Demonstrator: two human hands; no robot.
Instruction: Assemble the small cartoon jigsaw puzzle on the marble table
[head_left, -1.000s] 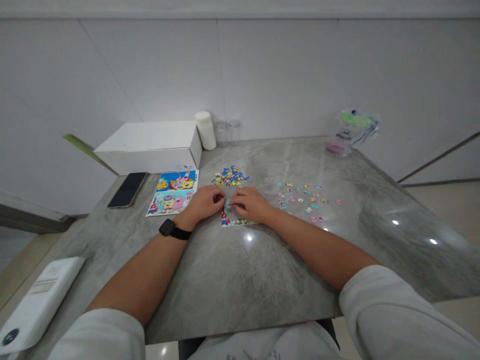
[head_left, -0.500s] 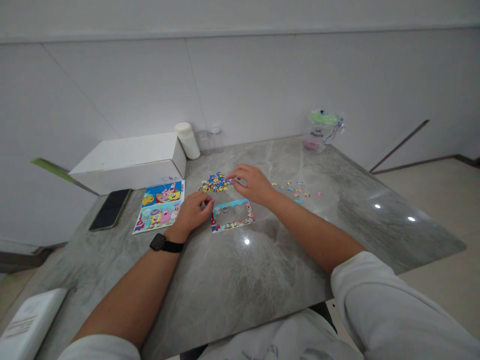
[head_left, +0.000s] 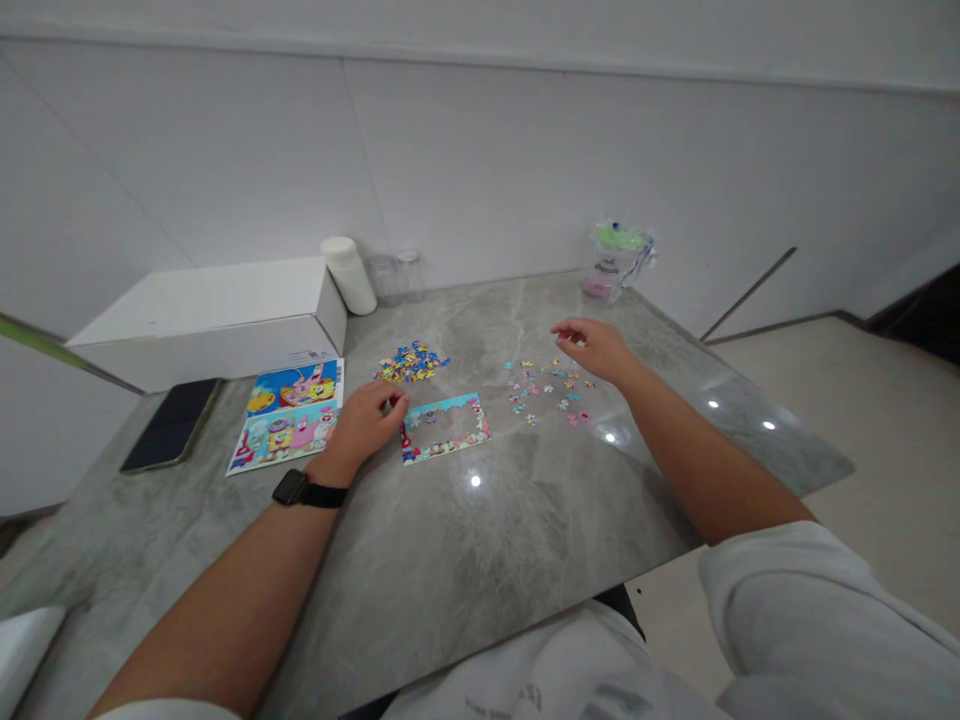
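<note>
My left hand [head_left: 369, 422] rests on the table with its fingers loosely curled, and nothing shows in them. Just right of it lies a partly built jigsaw puzzle [head_left: 480, 424], its colourful border joined around a bare grey middle with a small piece group inside. Behind the puzzle is a heap of blue and yellow puzzle pieces [head_left: 411, 362]. My right hand [head_left: 596, 350] hovers over the far side of the scattered pastel puzzle pieces [head_left: 548, 389]. Its fingers are bent and slightly apart, with no piece visible between them.
Left of my left hand lies a printed picture sheet [head_left: 289, 415], then a phone [head_left: 171, 425]. Along the wall stand a white box [head_left: 202, 310], a white bottle [head_left: 349, 277] and clear containers [head_left: 407, 276]. A plastic bag [head_left: 616, 262] with green and pink contents sits at the back right.
My right hand has left the blue and yellow heap and moved right, above the scattered pieces. My left hand keeps its place beside the puzzle. The view has turned a little to the right.
</note>
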